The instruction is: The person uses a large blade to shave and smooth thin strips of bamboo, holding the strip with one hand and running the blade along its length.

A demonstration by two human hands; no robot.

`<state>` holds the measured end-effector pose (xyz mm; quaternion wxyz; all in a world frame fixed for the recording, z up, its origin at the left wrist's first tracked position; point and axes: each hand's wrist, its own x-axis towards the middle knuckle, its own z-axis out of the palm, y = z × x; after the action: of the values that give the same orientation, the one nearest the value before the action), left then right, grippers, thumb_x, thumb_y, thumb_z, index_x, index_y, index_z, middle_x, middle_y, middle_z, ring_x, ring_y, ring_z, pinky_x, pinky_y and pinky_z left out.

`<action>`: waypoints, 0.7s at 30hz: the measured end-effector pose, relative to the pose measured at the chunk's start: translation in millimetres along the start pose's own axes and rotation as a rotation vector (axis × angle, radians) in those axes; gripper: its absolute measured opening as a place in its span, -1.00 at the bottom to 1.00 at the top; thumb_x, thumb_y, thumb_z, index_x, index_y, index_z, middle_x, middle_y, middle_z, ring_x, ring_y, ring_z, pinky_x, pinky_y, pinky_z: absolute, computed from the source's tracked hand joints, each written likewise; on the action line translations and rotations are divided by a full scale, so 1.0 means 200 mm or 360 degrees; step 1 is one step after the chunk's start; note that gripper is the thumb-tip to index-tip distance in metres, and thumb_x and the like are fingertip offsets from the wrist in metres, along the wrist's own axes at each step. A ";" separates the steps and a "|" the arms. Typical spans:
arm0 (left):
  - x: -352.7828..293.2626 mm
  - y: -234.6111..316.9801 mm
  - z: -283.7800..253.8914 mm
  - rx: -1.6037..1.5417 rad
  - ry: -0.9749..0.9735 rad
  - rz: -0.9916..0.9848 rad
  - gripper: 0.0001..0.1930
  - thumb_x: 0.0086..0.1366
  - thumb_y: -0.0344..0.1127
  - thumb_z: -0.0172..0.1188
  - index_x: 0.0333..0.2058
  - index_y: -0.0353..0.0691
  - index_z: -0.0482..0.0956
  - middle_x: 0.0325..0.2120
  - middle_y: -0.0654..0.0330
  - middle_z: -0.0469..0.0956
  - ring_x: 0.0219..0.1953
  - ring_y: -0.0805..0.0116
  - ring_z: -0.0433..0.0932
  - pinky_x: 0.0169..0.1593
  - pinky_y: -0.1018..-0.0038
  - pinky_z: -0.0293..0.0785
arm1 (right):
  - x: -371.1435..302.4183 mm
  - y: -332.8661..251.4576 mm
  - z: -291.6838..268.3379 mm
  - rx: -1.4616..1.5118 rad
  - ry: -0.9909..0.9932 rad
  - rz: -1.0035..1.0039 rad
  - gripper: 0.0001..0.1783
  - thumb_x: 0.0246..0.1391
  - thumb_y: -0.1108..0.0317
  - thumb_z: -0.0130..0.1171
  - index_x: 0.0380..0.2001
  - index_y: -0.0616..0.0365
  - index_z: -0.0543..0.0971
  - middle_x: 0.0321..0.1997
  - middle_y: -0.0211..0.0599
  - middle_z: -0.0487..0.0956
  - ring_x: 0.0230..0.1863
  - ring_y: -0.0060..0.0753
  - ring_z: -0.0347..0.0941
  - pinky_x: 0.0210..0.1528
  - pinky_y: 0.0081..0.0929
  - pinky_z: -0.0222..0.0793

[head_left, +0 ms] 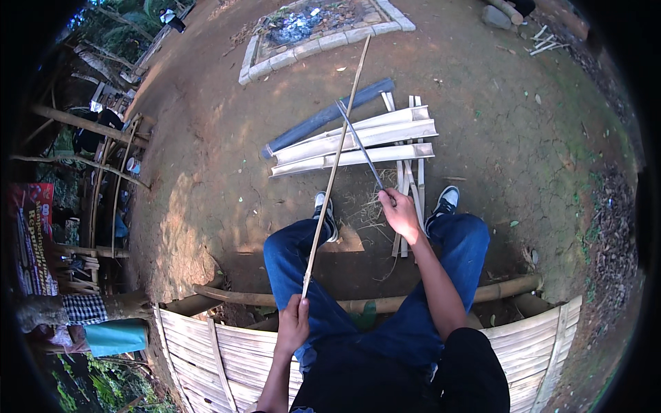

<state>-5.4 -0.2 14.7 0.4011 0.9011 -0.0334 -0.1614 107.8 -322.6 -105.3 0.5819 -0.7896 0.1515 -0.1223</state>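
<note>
My left hand (294, 325) is closed around the lower part of a long thin bamboo strip (325, 217), over my left thigh. From there the strip slants up and away, its far tip near the stone border. My right hand (401, 212), above the gap between my knees, grips a long knife (362, 146) with a narrow dark blade; its handle is mostly hidden in my fingers. Toward its tip the blade crosses the strip; I cannot tell whether they touch.
Beyond my feet lie split bamboo halves (358, 157) and a dark blue-grey tube (310, 124) across several narrow slats (421, 179). I sit on a bamboo-slat bench (255, 365). Farther off, a stone border (330, 41) rings ashes. Bamboo poles (89, 126) and a banner (31, 237) stand left.
</note>
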 end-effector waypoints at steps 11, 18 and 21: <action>-0.03 -0.04 0.09 0.0332 0.0261 0.0176 -0.73 0.33 -0.20 0.19 -0.25 -0.33 0.46 -0.66 -0.05 0.51 -0.63 0.02 0.57 -0.54 0.23 0.41 | -0.03 -0.06 0.01 0.1166 -0.0059 0.0354 -0.71 0.20 0.17 0.22 -0.32 0.22 0.52 -0.70 -0.58 0.33 -0.77 -0.73 0.18 -0.75 -0.65 0.07; -0.08 -0.08 0.10 0.0513 0.0204 0.0259 -0.74 0.26 -0.21 0.26 -0.24 -0.28 0.48 -0.61 -0.07 0.56 -0.56 -0.07 0.59 -0.49 0.20 0.47 | 0.03 0.00 -0.08 0.1114 0.0154 0.0423 -0.66 0.18 0.12 0.25 -0.36 0.20 0.47 -0.71 -0.52 0.34 -0.79 -0.70 0.21 -0.78 -0.63 0.11; -0.09 -0.10 0.09 0.0530 0.0224 0.0289 -0.74 0.23 -0.24 0.30 -0.26 -0.28 0.49 -0.59 -0.05 0.56 -0.56 -0.04 0.60 -0.49 0.23 0.47 | 0.03 0.02 -0.07 0.1065 0.0236 0.0421 -0.68 0.17 0.15 0.26 -0.41 0.17 0.46 -0.71 -0.51 0.34 -0.79 -0.69 0.21 -0.78 -0.62 0.11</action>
<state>-29.5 4.6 -6.2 0.2607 0.9573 -0.1127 -0.0533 108.1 -339.4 -104.6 0.8062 -0.5181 0.2456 -0.1459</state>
